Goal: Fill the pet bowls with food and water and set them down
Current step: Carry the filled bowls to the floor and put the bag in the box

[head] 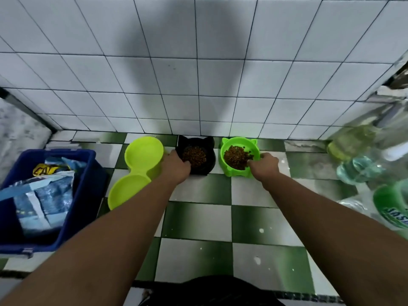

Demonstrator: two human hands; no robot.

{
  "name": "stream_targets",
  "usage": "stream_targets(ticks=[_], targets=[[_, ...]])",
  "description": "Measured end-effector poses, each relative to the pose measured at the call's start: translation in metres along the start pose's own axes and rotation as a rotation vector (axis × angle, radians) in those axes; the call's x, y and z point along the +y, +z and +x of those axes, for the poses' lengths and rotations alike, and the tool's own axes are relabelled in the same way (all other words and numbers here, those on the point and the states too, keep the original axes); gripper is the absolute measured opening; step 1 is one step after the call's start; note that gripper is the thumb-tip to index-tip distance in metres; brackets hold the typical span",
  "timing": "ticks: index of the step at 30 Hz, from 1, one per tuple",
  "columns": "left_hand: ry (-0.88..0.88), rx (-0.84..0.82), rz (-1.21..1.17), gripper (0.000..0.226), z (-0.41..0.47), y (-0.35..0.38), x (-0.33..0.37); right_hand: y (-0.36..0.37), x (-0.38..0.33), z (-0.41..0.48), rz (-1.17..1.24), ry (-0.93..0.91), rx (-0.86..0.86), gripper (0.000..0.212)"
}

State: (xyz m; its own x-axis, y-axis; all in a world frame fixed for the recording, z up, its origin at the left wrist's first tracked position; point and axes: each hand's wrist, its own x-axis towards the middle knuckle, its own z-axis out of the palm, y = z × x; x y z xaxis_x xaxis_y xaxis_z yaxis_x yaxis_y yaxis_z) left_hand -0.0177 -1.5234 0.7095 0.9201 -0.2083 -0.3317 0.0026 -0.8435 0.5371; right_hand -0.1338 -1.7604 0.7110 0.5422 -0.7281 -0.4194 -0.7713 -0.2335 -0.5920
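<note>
Both cat-ear bowls sit on the checkered floor point(198, 219) right against the tiled wall point(198, 85). My left hand point(176, 167) is curled over the near rim of the black bowl point(210, 151) and my right hand point(263, 165) grips the near edge of the green bowl point(234, 173) - brown kibble point(195, 155) piled in each. The lime double bowl point(136, 171) is just left of the black one. The blue crate point(86, 173) holds crumpled food bags point(48, 191), and blurry bottles point(353, 142) stand on the right.
</note>
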Motion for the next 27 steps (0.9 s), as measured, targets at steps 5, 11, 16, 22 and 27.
stream_targets(ticks=[5, 11, 16, 22, 27], targets=[[-0.079, 0.013, -0.117, 0.056, 0.010, 0.009, 0.003, 0.002, -0.001, 0.010, 0.061, 0.051, 0.007, 0.063], [-0.101, 0.100, -0.273, 0.048, 0.016, 0.013, 0.004, 0.003, -0.001, 0.016, 0.120, 0.043, 0.036, 0.046], [-0.147, 0.116, -0.354, 0.037, 0.013, 0.018, 0.003, -0.006, 0.002, 0.016, 0.256, 0.021, 0.047, 0.031], [-0.144, 0.072, -0.543, 0.050, 0.010, 0.014, 0.007, -0.017, 0.015, 0.008, 0.410, 0.044, -0.014, 0.037], [-0.136, 0.029, -0.645, 0.048, 0.000, 0.013, 0.012, -0.015, 0.042, 0.018, 0.479, 0.021, -0.050, 0.041]])
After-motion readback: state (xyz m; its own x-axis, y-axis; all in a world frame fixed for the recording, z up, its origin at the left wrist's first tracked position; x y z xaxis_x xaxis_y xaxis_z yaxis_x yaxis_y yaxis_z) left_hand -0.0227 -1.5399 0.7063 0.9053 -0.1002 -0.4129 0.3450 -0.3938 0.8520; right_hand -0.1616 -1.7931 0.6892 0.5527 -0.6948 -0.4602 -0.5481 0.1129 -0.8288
